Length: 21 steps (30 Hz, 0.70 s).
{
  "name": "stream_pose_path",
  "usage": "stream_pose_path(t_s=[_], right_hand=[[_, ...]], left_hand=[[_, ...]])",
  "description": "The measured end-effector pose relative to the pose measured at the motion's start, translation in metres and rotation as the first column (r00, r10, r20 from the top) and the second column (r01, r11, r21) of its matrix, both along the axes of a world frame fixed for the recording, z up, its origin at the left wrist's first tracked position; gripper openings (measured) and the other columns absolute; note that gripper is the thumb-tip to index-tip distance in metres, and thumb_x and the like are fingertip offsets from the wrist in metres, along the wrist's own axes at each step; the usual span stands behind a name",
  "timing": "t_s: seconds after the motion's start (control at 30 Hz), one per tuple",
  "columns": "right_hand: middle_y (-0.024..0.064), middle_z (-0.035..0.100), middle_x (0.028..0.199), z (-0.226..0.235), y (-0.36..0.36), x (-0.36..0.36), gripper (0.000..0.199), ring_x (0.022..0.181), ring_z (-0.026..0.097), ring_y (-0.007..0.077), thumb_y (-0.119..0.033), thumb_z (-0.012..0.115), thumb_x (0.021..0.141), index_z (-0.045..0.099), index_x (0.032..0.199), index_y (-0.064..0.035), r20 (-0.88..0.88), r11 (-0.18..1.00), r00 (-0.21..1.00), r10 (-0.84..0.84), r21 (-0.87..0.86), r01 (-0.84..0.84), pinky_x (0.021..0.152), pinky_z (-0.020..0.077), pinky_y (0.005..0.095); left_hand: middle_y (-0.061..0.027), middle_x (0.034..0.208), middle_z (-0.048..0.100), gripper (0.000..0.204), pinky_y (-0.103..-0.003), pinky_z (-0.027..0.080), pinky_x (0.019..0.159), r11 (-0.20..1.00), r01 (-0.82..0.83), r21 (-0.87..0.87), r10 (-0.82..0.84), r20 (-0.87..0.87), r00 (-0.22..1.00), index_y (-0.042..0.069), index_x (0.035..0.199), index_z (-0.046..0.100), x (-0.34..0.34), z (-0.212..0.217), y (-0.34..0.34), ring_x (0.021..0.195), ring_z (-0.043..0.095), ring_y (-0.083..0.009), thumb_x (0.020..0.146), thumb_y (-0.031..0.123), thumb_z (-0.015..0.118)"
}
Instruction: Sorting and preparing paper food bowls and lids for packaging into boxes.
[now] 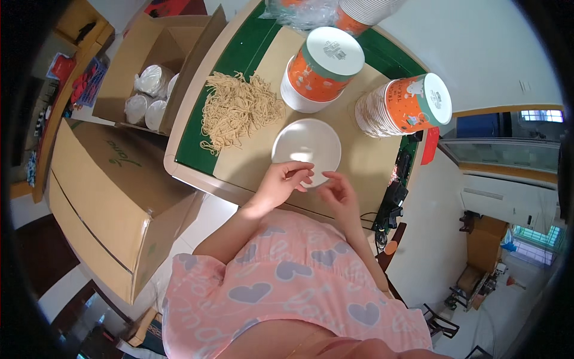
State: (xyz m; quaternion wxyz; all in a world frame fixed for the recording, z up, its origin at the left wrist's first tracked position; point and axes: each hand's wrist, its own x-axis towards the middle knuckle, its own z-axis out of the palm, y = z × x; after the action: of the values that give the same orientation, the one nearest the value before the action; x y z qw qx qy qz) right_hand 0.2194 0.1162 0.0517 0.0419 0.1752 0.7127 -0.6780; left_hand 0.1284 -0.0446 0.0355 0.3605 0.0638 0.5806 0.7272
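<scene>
My left hand is over the near rim of a white round bowl, with its fingers curled in toward the thumb. Close beside it, at the bowl's near right edge, my right hand has its fingers bent and pinched together. Anything thin between the fingertips is too small to make out. Inside the bowl only a bright patch of light shows. To the left lies a loose heap of tan cord loops. Behind the bowl stands an upside-down stack of orange-and-green printed paper cups with white ones below.
Another stack of printed cups leans at the right, near black power adapters and cables. More cups and clear plastic wrap are at the back. An open cardboard box holds wrapped white stacks; a larger carton stands left.
</scene>
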Motion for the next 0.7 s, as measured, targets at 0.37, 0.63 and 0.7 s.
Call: stream_pose_path(t_s=[0.37, 0.63, 0.7], right_hand=[[0.0073, 0.064, 0.097, -0.031, 0.018, 0.015, 0.02, 0.086, 0.059, 0.0111, -0.007, 0.051, 0.091, 0.058, 0.107, 0.0015, -0.018, 0.995, 0.996, -0.086, -0.048, 0.085, 0.078, 0.0469, 0.0244], [0.0082, 0.063, 0.094, 0.016, 0.03, 0.0, 0.021, 0.081, 0.061, 0.0145, -0.01, 0.048, 0.093, 0.056, 0.11, -0.0007, 0.009, 0.715, 0.834, -0.552, -0.51, 0.479, 0.077, 0.0491, 0.0256], [0.0068, 0.062, 0.089, 0.018, 0.036, -0.002, 0.021, 0.074, 0.058, 0.012, -0.01, 0.049, 0.092, 0.054, 0.111, -0.0017, -0.015, 0.721, 0.847, -0.531, -0.532, 0.443, 0.07, 0.0477, 0.0237]], left_hand=[[-0.0117, 0.095, 0.064, 0.023, -0.027, 0.053, 0.074, 0.997, 0.049, 0.06, -0.048, -0.016, 0.999, -0.005, 0.11, 0.059, 0.021, 0.0, 0.0, 0.083, 0.063, -0.0158, 0.091, 0.004, 0.049], [-0.0074, 0.087, 0.064, 0.019, -0.025, 0.052, 0.068, 0.975, 0.186, -0.12, -0.199, -0.113, 0.973, -0.003, 0.104, 0.062, 0.03, -0.02, 0.0, 0.074, 0.062, -0.0129, 0.088, 0.001, 0.052], [-0.0063, 0.085, 0.064, 0.019, -0.025, 0.052, 0.067, 0.966, 0.209, -0.153, -0.232, -0.149, 0.961, -0.001, 0.105, 0.062, 0.032, -0.019, 0.0, 0.072, 0.061, -0.0123, 0.088, 0.002, 0.052]])
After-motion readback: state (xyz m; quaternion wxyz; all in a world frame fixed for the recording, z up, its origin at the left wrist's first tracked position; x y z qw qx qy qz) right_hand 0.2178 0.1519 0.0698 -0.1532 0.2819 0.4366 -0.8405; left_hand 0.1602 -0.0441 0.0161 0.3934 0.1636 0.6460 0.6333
